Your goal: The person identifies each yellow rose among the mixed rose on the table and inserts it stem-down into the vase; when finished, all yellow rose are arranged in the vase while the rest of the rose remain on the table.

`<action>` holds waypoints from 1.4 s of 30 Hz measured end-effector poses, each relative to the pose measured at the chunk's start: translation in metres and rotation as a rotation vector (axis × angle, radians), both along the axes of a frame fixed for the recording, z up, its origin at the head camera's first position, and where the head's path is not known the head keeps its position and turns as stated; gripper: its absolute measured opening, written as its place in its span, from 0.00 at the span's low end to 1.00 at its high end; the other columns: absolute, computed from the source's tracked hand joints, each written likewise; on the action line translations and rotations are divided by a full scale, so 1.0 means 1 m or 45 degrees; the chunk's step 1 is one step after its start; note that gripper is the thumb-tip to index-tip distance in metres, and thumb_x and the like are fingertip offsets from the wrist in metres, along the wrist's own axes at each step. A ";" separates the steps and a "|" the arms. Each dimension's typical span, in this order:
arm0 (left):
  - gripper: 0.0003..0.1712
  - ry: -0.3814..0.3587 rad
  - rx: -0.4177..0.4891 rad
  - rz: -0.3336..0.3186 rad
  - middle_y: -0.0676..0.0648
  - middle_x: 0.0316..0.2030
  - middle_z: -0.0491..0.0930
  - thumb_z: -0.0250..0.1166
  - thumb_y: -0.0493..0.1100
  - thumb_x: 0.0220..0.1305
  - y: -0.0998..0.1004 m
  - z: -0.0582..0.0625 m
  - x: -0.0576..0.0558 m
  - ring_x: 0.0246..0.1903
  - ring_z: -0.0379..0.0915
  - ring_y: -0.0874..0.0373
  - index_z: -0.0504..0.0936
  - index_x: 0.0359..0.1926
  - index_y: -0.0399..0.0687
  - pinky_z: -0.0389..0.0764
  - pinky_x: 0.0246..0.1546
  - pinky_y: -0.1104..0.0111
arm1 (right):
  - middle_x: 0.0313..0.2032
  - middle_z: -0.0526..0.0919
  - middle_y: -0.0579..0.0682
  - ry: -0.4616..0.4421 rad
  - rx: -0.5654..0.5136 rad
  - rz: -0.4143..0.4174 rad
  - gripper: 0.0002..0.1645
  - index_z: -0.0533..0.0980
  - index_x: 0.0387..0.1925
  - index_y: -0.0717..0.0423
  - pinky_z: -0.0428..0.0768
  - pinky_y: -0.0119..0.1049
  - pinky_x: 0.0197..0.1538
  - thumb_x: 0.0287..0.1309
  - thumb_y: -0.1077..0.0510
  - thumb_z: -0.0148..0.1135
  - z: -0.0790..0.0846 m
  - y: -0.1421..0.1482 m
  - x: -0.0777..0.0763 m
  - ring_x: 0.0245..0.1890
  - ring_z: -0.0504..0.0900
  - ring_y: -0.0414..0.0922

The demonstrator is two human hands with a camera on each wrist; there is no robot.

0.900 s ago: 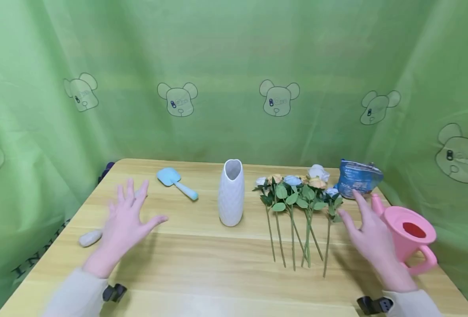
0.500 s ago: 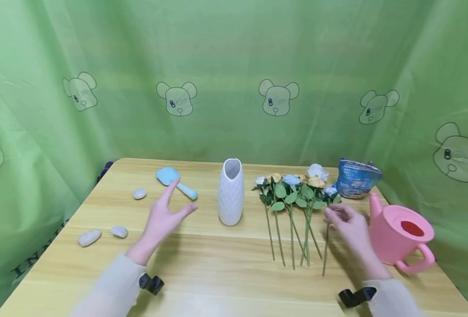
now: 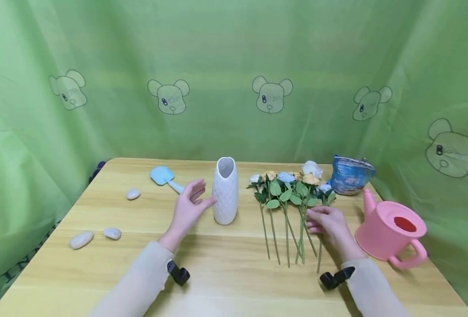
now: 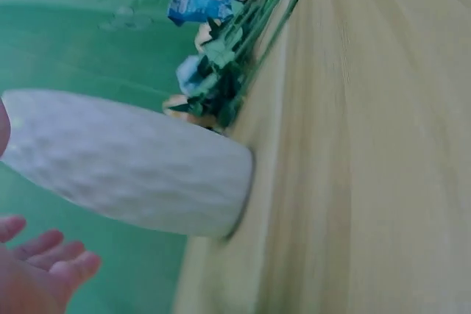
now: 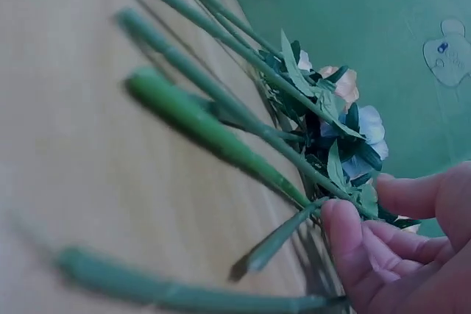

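A white textured vase (image 3: 225,193) stands upright near the middle of the table. My left hand (image 3: 188,209) is beside its left side, thumb toward the vase; in the left wrist view the fingers (image 4: 62,259) are spread apart from it. Several artificial roses with green stems (image 3: 287,229) lie right of the vase, heads toward the back. My right hand (image 3: 329,224) is among the right-hand stems, below the leaves. In the right wrist view a stem (image 5: 294,156) runs between the thumb and the bent fingers (image 5: 346,233), with a gap still showing between them.
A pink watering can (image 3: 388,231) stands to the right, behind it a blue bag (image 3: 350,176). A light blue toy shovel (image 3: 162,175) lies at the back left. Pale stones (image 3: 81,240) rest on the left of the table (image 3: 234,281). A green curtain (image 3: 218,123) hangs behind.
My left hand has moved right, from over the stones to the vase's side. The right hand has moved left from near the watering can into the stems, its fingers bending.
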State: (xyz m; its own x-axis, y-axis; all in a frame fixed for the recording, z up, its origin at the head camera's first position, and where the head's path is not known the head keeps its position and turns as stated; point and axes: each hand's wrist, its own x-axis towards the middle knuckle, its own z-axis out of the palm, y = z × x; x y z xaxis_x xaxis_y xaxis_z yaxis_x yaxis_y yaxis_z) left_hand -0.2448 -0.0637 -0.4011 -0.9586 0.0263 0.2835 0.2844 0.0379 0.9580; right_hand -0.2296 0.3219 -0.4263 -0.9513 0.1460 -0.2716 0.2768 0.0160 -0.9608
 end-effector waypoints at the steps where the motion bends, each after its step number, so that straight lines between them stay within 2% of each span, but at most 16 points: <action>1: 0.37 0.006 0.032 -0.018 0.41 0.57 0.71 0.73 0.39 0.49 0.001 -0.006 -0.007 0.57 0.67 0.47 0.68 0.60 0.42 0.69 0.57 0.55 | 0.31 0.81 0.55 -0.029 -0.038 0.002 0.29 0.62 0.56 0.72 0.83 0.38 0.32 0.58 0.63 0.61 0.000 0.000 -0.003 0.25 0.81 0.44; 3: 0.39 0.013 0.079 -0.054 0.38 0.57 0.70 0.73 0.37 0.49 0.004 -0.012 -0.014 0.57 0.66 0.44 0.66 0.61 0.41 0.68 0.57 0.52 | 0.29 0.80 0.54 -0.067 -0.055 0.008 0.26 0.63 0.54 0.71 0.83 0.36 0.30 0.57 0.65 0.61 0.002 -0.002 -0.007 0.23 0.81 0.43; 7: 0.43 0.018 0.165 -0.113 0.35 0.57 0.69 0.73 0.33 0.47 0.011 -0.022 -0.024 0.57 0.66 0.42 0.63 0.64 0.41 0.65 0.58 0.47 | 0.28 0.79 0.54 -0.098 0.061 0.036 0.25 0.63 0.54 0.72 0.83 0.36 0.30 0.58 0.66 0.59 0.003 -0.005 -0.013 0.22 0.81 0.43; 11: 0.46 0.028 0.188 -0.148 0.38 0.58 0.69 0.73 0.31 0.45 0.017 -0.028 -0.028 0.57 0.65 0.47 0.61 0.65 0.43 0.66 0.58 0.51 | 0.30 0.78 0.55 -0.101 0.149 0.048 0.26 0.62 0.57 0.73 0.83 0.37 0.31 0.59 0.66 0.57 0.002 -0.006 -0.015 0.22 0.81 0.43; 14: 0.47 0.049 0.189 -0.162 0.41 0.59 0.68 0.74 0.32 0.44 0.021 -0.028 -0.030 0.58 0.65 0.49 0.61 0.65 0.47 0.68 0.58 0.55 | 0.31 0.78 0.54 -0.094 0.092 0.029 0.27 0.60 0.58 0.73 0.83 0.38 0.32 0.59 0.67 0.57 0.002 -0.005 -0.014 0.22 0.81 0.43; 17: 0.48 0.060 0.199 -0.166 0.42 0.59 0.69 0.75 0.32 0.42 0.023 -0.028 -0.032 0.57 0.65 0.50 0.62 0.65 0.50 0.68 0.58 0.55 | 0.30 0.78 0.53 -0.080 -0.033 -0.001 0.30 0.59 0.59 0.70 0.83 0.38 0.32 0.57 0.69 0.58 0.005 -0.005 -0.012 0.21 0.81 0.43; 20: 0.49 0.066 0.211 -0.183 0.41 0.59 0.68 0.75 0.31 0.42 0.023 -0.024 -0.030 0.58 0.64 0.49 0.61 0.65 0.48 0.66 0.59 0.54 | 0.30 0.78 0.53 -0.008 -0.017 0.001 0.31 0.59 0.59 0.69 0.83 0.38 0.32 0.56 0.69 0.59 0.013 -0.007 -0.010 0.22 0.80 0.43; 24: 0.50 0.088 0.193 -0.239 0.39 0.60 0.66 0.74 0.29 0.41 0.023 -0.013 -0.023 0.60 0.61 0.48 0.59 0.66 0.44 0.64 0.61 0.56 | 0.30 0.80 0.51 0.131 0.165 0.047 0.29 0.61 0.58 0.71 0.83 0.39 0.34 0.57 0.68 0.58 0.027 -0.011 -0.007 0.24 0.81 0.43; 26: 0.51 0.095 0.162 -0.256 0.39 0.60 0.66 0.74 0.29 0.41 0.023 -0.008 -0.020 0.61 0.61 0.48 0.59 0.66 0.45 0.63 0.62 0.56 | 0.30 0.80 0.49 0.174 0.206 0.057 0.28 0.61 0.58 0.71 0.83 0.39 0.35 0.58 0.67 0.58 0.034 -0.014 -0.006 0.25 0.81 0.43; 29: 0.49 0.104 0.135 -0.256 0.41 0.59 0.67 0.74 0.30 0.42 0.026 -0.006 -0.018 0.59 0.63 0.49 0.60 0.66 0.46 0.64 0.61 0.59 | 0.30 0.80 0.46 0.218 0.203 0.044 0.26 0.62 0.57 0.71 0.83 0.40 0.36 0.58 0.68 0.58 0.042 -0.018 -0.005 0.26 0.80 0.43; 37: 0.45 0.093 0.103 -0.203 0.44 0.57 0.70 0.75 0.34 0.43 0.029 -0.005 -0.016 0.57 0.66 0.51 0.64 0.63 0.48 0.66 0.59 0.62 | 0.33 0.80 0.51 0.414 0.236 -0.011 0.22 0.68 0.51 0.69 0.83 0.40 0.34 0.56 0.67 0.61 0.064 -0.035 -0.006 0.26 0.81 0.42; 42: 0.45 0.097 0.091 -0.192 0.44 0.57 0.70 0.75 0.35 0.45 0.030 -0.006 -0.015 0.57 0.66 0.51 0.63 0.64 0.48 0.67 0.59 0.62 | 0.33 0.81 0.54 0.540 0.163 0.001 0.23 0.68 0.52 0.72 0.83 0.38 0.33 0.55 0.68 0.62 0.085 -0.056 -0.007 0.25 0.81 0.43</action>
